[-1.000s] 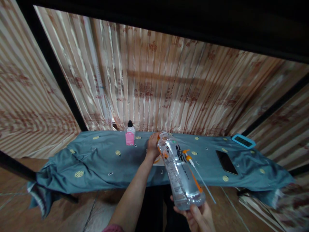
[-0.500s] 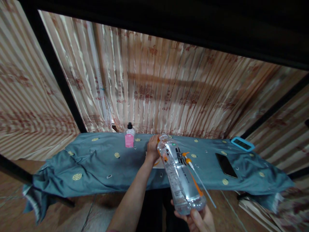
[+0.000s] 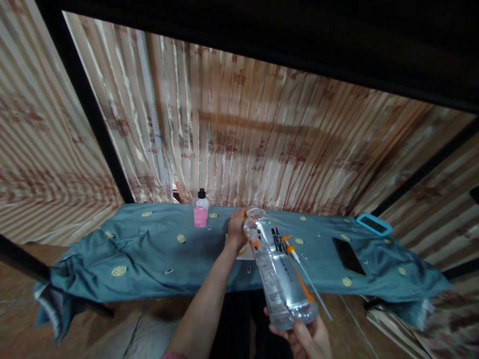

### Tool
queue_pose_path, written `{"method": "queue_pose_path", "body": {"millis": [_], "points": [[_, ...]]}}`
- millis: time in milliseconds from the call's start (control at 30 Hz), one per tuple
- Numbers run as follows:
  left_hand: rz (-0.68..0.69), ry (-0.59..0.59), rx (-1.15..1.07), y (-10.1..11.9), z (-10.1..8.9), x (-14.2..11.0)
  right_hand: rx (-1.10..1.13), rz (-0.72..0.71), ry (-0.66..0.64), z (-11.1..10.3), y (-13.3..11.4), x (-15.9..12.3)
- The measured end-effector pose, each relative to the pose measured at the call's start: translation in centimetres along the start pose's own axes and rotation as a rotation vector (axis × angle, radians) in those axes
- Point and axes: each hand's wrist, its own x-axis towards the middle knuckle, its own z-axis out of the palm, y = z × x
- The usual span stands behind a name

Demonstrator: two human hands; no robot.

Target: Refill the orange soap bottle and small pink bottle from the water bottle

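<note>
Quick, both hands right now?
Left hand: at an orange-and-white item; grip cannot be told.
Right hand: holding the clear bottle by its base.

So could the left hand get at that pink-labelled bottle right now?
Probably yes: the pink-labelled bottle stands nearby with only cloth between, though the left hand seems occupied with an orange-and-white item.

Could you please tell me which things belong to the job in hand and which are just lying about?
Likely in use: clear bottle, in the right hand; partly hidden white-and-orange item, at the left hand; probably the orange pump.

Likely lying about: pink-labelled bottle; black phone; blue-rimmed device.
</note>
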Motion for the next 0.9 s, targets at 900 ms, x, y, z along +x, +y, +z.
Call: {"method": "queue_pose_path", "body": {"millis": [900], "points": [[-0.002, 0.026, -0.021, 0.27, -0.12, -0.18, -0.014, -0.006, -0.014, -0.28, -0.03, 0.15]]}}
